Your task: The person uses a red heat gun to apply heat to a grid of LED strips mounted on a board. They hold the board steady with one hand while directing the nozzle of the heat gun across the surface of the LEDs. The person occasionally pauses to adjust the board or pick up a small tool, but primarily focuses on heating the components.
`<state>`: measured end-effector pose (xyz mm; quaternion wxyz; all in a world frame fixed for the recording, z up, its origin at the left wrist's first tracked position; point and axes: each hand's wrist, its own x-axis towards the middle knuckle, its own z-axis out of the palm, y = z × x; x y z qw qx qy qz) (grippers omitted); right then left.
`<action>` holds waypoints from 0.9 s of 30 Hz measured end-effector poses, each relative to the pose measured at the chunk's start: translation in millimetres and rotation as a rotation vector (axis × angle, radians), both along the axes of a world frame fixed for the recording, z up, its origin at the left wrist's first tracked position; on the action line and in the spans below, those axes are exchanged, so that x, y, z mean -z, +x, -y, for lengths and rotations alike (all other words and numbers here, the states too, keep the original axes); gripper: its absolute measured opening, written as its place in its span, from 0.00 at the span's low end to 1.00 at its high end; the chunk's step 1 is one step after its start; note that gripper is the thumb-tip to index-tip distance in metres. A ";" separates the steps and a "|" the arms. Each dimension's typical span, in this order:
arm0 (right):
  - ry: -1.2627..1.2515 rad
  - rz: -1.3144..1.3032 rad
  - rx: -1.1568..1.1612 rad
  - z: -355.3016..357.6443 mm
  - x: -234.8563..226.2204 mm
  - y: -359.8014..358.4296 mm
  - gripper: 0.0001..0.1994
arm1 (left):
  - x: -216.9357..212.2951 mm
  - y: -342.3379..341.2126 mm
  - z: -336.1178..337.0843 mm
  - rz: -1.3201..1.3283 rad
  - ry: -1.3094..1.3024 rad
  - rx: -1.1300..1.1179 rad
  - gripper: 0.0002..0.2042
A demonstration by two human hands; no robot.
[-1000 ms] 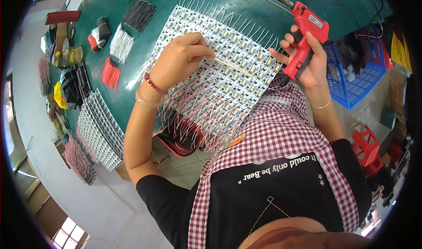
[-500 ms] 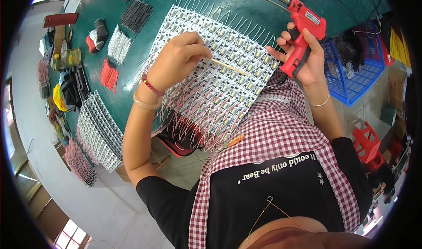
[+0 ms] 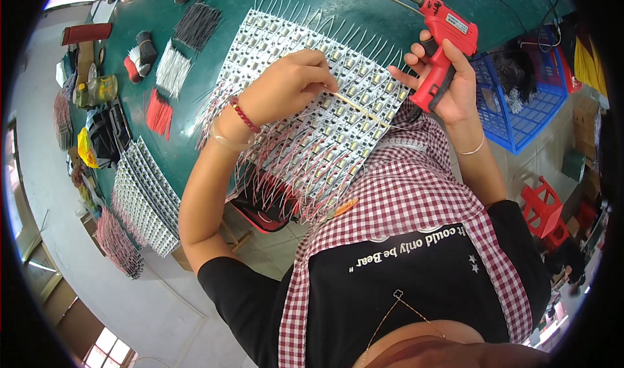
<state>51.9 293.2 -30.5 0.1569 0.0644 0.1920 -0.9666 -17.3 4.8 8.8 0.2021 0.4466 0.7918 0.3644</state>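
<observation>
Red glue gun [image 3: 444, 49] in right hand [image 3: 452, 82]

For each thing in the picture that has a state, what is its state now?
Red glue gun: held in the right hand, lifted off the table.
Thin stick: pinched by the left hand, lying across the panel.
Panel of light strips: flat on the green table, wires hanging past its edge.
Second panel: lying flat, untouched.
Red wire bundle: lying loose, untouched.
Blue basket: open, dark items inside.
</observation>
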 end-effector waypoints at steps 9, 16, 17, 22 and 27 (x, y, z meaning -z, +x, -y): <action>0.006 0.007 0.009 -0.3 -0.5 0.3 0.15 | -0.8 4.8 -13.9 -0.049 -0.008 0.038 0.08; 0.007 0.007 0.004 -0.8 0.6 -0.1 0.15 | -0.6 5.6 -17.0 -0.006 0.007 0.036 0.08; 0.006 0.007 0.005 -0.5 0.4 0.2 0.15 | -0.7 5.5 -16.9 -0.006 0.005 0.054 0.09; 0.007 -0.001 0.008 -0.6 0.6 0.3 0.15 | 2.7 2.8 -13.5 -0.024 0.001 0.110 0.11; 0.000 -0.009 0.009 -1.0 0.5 0.7 0.15 | -0.2 3.8 -6.7 -0.073 0.009 0.134 0.12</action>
